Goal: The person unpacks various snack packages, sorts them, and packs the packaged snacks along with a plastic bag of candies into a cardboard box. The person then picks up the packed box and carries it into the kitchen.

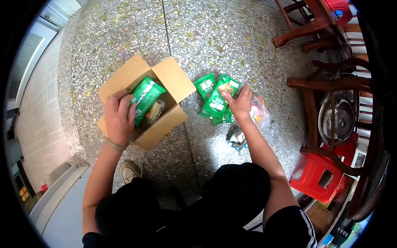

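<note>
My left hand (pixel 119 116) is at the left side of an open cardboard box (pixel 173 78), its fingers closed on the edge of a green snack packet (pixel 147 98). That packet lies tilted in the box mouth. Beside it in the box is a clear-wrapped yellowish item (pixel 156 110). On the floor to the right lies a small pile of green packets (pixel 215 104), overlapping one another. Over the right side of this pile is my right hand (pixel 240 103), thumb and fingers apart, with the thumb at the top packet.
A clear plastic bag with colourful contents (pixel 259 112) lies by my right wrist, near a small dark-and-white item (pixel 237 138). Wooden chairs (pixel 326 84), a metal basin (pixel 338 119) and a red plastic stool (pixel 318 175) stand on the right. My shoe (pixel 129 171) is below the box.
</note>
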Action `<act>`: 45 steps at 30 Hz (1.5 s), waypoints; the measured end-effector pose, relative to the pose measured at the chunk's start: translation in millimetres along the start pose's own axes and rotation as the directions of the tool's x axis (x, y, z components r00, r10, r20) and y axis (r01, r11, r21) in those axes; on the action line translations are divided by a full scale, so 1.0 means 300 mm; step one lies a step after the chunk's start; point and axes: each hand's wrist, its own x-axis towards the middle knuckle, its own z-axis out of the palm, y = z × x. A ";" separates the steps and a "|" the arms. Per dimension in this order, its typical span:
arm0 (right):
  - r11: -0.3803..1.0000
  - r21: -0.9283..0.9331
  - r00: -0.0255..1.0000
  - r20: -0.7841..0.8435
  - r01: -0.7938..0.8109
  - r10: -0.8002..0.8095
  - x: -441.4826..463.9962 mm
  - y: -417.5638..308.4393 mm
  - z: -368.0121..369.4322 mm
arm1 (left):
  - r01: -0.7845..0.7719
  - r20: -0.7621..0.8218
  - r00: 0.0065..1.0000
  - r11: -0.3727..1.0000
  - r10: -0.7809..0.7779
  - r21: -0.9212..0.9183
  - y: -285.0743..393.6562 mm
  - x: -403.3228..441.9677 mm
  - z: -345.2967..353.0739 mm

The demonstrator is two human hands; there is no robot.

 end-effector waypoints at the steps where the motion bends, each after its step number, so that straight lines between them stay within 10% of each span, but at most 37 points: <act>1: 1.000 0.005 1.000 -0.001 -0.001 0.001 -0.016 0.003 0.005 | 0.004 0.007 1.000 0.999 -0.004 -0.040 0.001 -0.004 0.009; 12: 0.923 -0.158 0.901 0.211 -0.350 0.378 0.030 -0.030 0.185 | 0.157 0.177 0.974 0.985 -0.143 -0.066 -0.022 0.006 0.060; 17: 0.945 -0.222 0.967 0.027 -0.241 0.253 0.023 -0.090 0.231 | 0.151 0.214 0.972 0.955 -0.096 -0.257 -0.005 0.006 0.047; 19: 0.992 -0.091 0.887 0.445 -0.092 0.123 0.056 -0.105 0.197 | 0.130 0.178 0.981 0.953 -0.083 -0.273 -0.003 0.007 0.042; 23: 0.934 0.310 0.851 0.525 -0.177 -0.013 0.007 -0.056 0.193 | 0.198 0.146 0.977 0.910 -0.155 -0.363 -0.004 0.010 0.040; 32: 0.971 0.164 0.823 0.565 -0.175 0.053 -0.003 0.021 0.188 | 0.157 0.063 0.988 0.909 -0.144 -0.387 0.002 0.008 0.047; 34: 0.971 -0.219 0.872 0.490 0.099 0.022 0.052 -0.147 -0.071 | 0.165 0.055 0.986 0.907 -0.156 -0.388 0.004 0.010 0.038; 42: 0.641 -0.172 0.573 0.654 0.748 -0.493 0.299 -0.334 0.036 | 0.119 -0.005 0.992 0.931 -0.129 -0.346 0.012 0.008 0.049; 45: 0.641 -0.321 0.678 0.585 0.697 -0.444 0.302 -0.285 0.179 | 0.130 -0.022 0.989 0.932 -0.146 -0.338 0.004 0.002 0.049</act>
